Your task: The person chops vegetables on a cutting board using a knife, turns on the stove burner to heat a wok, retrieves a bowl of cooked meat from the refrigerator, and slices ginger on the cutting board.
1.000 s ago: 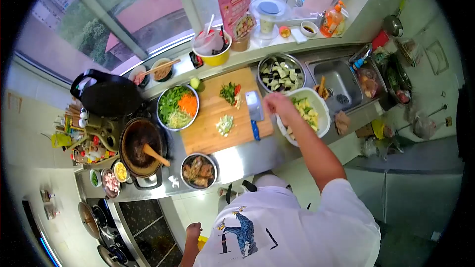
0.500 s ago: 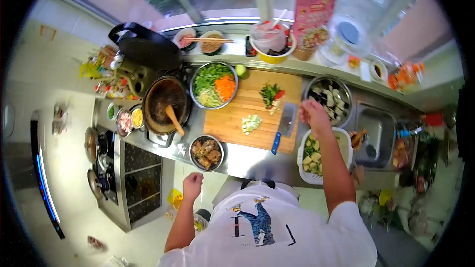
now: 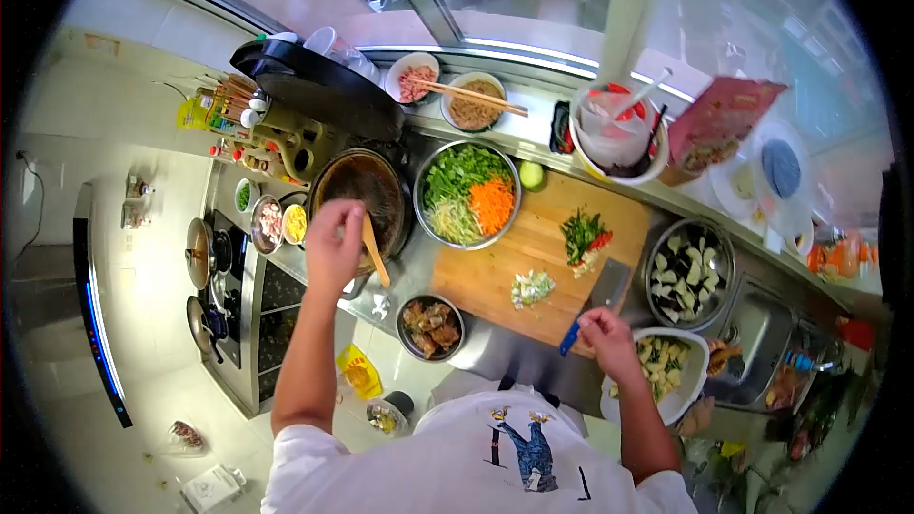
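My left hand (image 3: 339,236) is over the near-left rim of the dark wok (image 3: 386,192), its fingers curled and nothing visible in them. A wooden spatula (image 3: 375,253) rests in the wok, its handle just right of that hand. My right hand (image 3: 607,335), fingers drawn together, is beside the blue handle of a cleaver (image 3: 607,284). The cleaver lies on the right edge of the wooden cutting board (image 3: 486,271). Whether this hand's fingertips pinch anything is hidden. Chopped scallion (image 3: 531,288) and cut greens with red chili (image 3: 583,236) lie on the board.
Around the board stand a bowl of greens and carrot shreds (image 3: 493,206), a bowl of meat pieces (image 3: 430,327), a bowl of cut eggplant (image 3: 687,276) and a white basket of cut vegetables (image 3: 659,366). A sink (image 3: 762,324) is at right; chopsticks (image 3: 471,97) lie across bowls on the sill.
My left hand has moved up and forward to the wok. My right hand has drawn back from the eggplant bowl to beside the cleaver handle. The view has shifted left.
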Motion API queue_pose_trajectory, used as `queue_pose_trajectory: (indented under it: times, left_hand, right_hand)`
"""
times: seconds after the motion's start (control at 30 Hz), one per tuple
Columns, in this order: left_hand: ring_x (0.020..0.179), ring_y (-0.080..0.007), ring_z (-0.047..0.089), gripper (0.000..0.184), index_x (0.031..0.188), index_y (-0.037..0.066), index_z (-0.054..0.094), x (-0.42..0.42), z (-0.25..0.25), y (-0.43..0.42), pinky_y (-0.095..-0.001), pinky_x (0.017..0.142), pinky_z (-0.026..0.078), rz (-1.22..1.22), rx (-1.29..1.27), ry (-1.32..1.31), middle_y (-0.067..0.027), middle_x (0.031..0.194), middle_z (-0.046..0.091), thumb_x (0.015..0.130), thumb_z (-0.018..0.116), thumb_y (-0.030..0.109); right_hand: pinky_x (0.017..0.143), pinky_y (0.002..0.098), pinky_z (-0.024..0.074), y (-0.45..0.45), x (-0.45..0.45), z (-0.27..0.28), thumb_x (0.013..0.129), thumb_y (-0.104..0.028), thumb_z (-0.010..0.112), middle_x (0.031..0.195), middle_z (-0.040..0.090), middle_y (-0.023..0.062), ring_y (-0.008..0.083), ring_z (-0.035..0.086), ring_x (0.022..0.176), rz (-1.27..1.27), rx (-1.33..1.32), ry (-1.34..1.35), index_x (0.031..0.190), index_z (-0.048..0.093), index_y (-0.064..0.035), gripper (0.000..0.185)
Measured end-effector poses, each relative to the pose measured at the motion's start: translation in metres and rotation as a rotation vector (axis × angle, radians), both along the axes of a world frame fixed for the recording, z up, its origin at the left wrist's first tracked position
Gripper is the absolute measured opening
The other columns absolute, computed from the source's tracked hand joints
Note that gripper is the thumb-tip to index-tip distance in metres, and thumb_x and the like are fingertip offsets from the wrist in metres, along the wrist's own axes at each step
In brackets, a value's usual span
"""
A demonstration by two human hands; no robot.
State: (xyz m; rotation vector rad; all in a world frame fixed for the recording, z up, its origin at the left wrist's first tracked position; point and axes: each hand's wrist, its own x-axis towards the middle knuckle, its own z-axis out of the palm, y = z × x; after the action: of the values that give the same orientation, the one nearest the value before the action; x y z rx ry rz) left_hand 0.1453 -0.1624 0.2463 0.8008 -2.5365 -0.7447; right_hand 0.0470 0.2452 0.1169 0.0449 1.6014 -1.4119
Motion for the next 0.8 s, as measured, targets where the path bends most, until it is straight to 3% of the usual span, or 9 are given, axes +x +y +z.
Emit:
queue_pose_trajectory:
  times: [0.2,0.33,0.43,0.53,0.8]
  left_hand:
    - [0.109,-0.0284,0.055,0.019,0.106,0.002,0.062,-0.093,0.076,-0.107,-0.0362,0.097,0.039,-0.081,-0.628,0.180,-0.0137,0.114,0.062,0.089,0.055,0.009]
    - [0.117,-0.0286,0.051,0.032,0.119,0.002,0.058,-0.130,0.102,-0.184,-0.0356,0.102,0.036,0.002,-0.661,0.150,-0.0166,0.125,0.056,0.095,0.049,0.019]
    - [0.119,-0.0249,0.049,0.036,0.120,-0.001,0.056,-0.137,0.101,-0.215,-0.0323,0.103,0.034,-0.046,-0.238,-0.026,-0.0153,0.126,0.055,0.100,0.040,0.024]
    - [0.120,-0.0234,0.048,0.034,0.117,-0.002,0.057,-0.128,0.099,-0.221,-0.0323,0.104,0.033,-0.060,-0.366,-0.094,-0.0139,0.127,0.053,0.099,0.040,0.022]
    - [0.131,-0.0271,0.038,0.034,0.122,-0.001,0.053,-0.059,0.090,-0.187,-0.0354,0.110,0.024,-0.026,-0.376,-0.006,-0.0148,0.134,0.048,0.098,0.037,0.018]
  right_hand:
    - [0.065,0.0248,0.0453,-0.032,0.004,-0.021,0.091,-0.020,0.059,0.075,0.058,-0.0003,0.0082,0.053,0.070,0.033,0.019,-0.008,0.092,0.059,-0.0017,0.019]
    - [0.064,0.0239,0.0446,-0.053,-0.005,-0.027,0.090,-0.018,0.060,0.076,0.059,0.0001,0.0080,0.053,0.070,0.087,0.055,-0.007,0.091,0.060,-0.0018,0.017]
    - [0.063,0.0238,0.0440,-0.064,-0.015,-0.028,0.090,-0.017,0.060,0.076,0.058,-0.0003,0.0075,0.052,0.070,0.084,0.057,-0.032,0.091,0.061,-0.0014,0.015]
    - [0.064,0.0240,0.0442,-0.074,-0.026,-0.022,0.090,-0.016,0.060,0.076,0.058,0.0000,0.0076,0.052,0.069,0.058,0.058,-0.065,0.092,0.061,-0.0011,0.015]
    - [0.067,0.0231,0.0461,-0.080,-0.032,-0.025,0.091,-0.013,0.057,0.078,0.060,0.0018,0.0084,0.056,0.071,0.166,0.118,-0.004,0.093,0.059,-0.0007,0.013]
